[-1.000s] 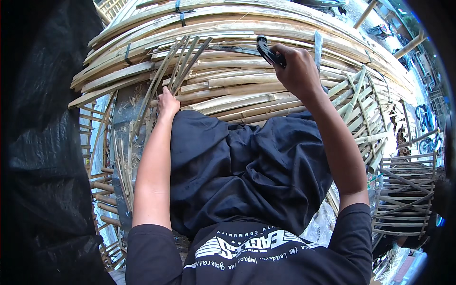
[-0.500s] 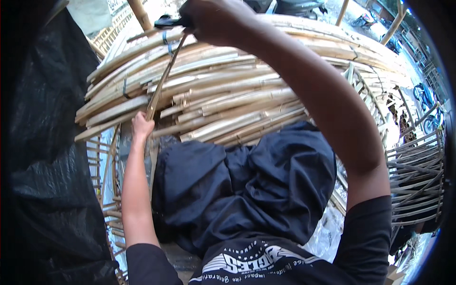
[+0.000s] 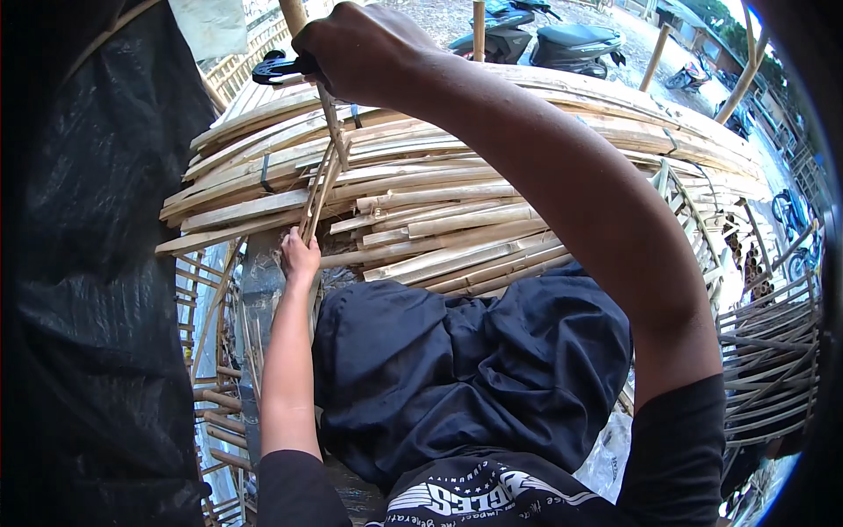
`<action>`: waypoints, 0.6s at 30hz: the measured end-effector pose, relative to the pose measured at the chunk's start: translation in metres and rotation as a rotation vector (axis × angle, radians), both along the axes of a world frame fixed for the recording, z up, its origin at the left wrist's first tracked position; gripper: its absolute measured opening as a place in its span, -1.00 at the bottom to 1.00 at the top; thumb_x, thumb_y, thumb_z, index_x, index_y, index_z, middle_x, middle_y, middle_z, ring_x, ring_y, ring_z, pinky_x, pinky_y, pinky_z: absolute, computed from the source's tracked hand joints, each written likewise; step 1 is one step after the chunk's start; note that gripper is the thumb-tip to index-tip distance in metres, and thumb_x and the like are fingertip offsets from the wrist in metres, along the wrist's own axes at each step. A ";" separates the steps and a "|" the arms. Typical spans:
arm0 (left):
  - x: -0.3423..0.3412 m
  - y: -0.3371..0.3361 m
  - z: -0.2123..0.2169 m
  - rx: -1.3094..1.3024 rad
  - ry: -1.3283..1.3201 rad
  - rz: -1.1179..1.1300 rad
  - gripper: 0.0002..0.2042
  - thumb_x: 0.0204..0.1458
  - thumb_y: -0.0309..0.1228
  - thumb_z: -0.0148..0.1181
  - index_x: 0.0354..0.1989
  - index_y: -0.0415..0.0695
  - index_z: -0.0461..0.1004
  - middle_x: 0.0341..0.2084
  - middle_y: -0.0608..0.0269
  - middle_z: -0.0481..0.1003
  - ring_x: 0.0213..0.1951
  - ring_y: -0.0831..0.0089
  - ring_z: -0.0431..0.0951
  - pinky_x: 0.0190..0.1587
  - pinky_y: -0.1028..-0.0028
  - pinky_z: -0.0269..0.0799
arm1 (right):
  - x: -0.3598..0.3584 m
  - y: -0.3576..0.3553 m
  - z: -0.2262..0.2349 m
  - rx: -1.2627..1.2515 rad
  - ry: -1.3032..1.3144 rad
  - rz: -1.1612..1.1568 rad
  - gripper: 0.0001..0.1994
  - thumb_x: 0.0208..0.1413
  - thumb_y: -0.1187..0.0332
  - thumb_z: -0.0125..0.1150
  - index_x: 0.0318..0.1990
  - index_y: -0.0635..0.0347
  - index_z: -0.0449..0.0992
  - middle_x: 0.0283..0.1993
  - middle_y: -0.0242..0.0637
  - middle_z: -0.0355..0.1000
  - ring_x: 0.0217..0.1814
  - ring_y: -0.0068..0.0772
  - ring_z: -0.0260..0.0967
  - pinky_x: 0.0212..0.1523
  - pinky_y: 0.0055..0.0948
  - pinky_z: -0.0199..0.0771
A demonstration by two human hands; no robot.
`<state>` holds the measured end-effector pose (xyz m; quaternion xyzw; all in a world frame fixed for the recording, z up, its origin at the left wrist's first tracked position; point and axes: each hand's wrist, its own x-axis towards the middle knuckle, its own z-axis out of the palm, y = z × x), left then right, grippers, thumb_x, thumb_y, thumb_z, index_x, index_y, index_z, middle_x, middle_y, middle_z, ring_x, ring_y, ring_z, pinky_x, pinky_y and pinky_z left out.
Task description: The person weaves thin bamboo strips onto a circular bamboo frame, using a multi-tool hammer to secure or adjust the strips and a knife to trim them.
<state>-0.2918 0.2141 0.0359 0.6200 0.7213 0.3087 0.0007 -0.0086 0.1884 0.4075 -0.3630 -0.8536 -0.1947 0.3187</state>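
Observation:
My left hand [image 3: 301, 256] is closed around the lower end of a split bamboo strip [image 3: 317, 198], which slants up and away from me. Above and beyond it, my right hand [image 3: 356, 54] makes a fist around a tool with a black, curved handle end [image 3: 279, 67]. A dull, blade-like length [image 3: 332, 121] runs down from this fist and meets the strip's upper part, where the strip looks parted into two. My fingers hide most of the handle, so I cannot tell its exact kind.
Just past my knees lies a broad pile of split bamboo [image 3: 457, 224], some tied in bundles. A black plastic sheet [image 3: 105, 263] hangs at the left. Slatted bamboo frames [image 3: 764, 369] stand at the right. Parked motorbikes [image 3: 575, 44] are behind the pile.
The view has shifted, so the pile sits lower and further right. My right hand has moved left over the pile. The strip, single before, now shows a gap between two parts.

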 end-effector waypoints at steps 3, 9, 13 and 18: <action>-0.005 0.006 -0.013 -0.019 -0.019 0.022 -0.63 0.02 -0.36 0.31 0.00 -0.23 0.50 -0.18 -0.16 0.60 -0.07 -0.17 0.59 0.00 0.00 0.51 | -0.008 -0.006 0.005 0.018 -0.041 0.004 -0.89 -0.02 0.40 0.41 -0.30 0.13 0.70 -0.34 -0.08 0.65 -0.30 -0.07 0.67 -0.33 -0.17 0.69; -0.015 0.006 -0.035 0.097 -0.075 -0.003 -0.65 -0.06 -0.35 0.42 -0.12 -0.21 0.50 -0.25 -0.11 0.60 -0.13 -0.15 0.59 -0.06 0.00 0.50 | -0.021 0.000 0.004 -0.063 -0.013 0.092 -0.85 0.29 0.48 0.21 -0.33 0.34 0.61 -0.47 0.01 0.59 -0.60 -0.42 0.51 -0.73 -0.51 0.47; -0.014 0.010 -0.044 0.168 -0.100 -0.020 -0.58 -0.19 -0.32 0.58 -0.19 -0.19 0.53 -0.30 -0.03 0.62 -0.19 -0.05 0.63 -0.10 0.07 0.53 | -0.020 -0.003 0.014 -0.059 -0.038 0.136 -0.83 0.31 0.46 0.20 -0.31 0.36 0.61 -0.43 0.05 0.59 -0.60 -0.44 0.50 -0.73 -0.54 0.48; -0.005 0.016 -0.053 0.000 -0.355 -0.035 -0.70 -0.09 -0.19 0.52 -0.32 -0.14 0.65 -0.48 0.13 0.65 -0.35 0.19 0.69 -0.22 0.22 0.55 | -0.021 -0.004 0.017 -0.112 -0.005 0.115 -0.86 0.31 0.49 0.19 -0.27 0.39 0.62 -0.37 0.02 0.60 -0.57 -0.45 0.46 -0.68 -0.56 0.51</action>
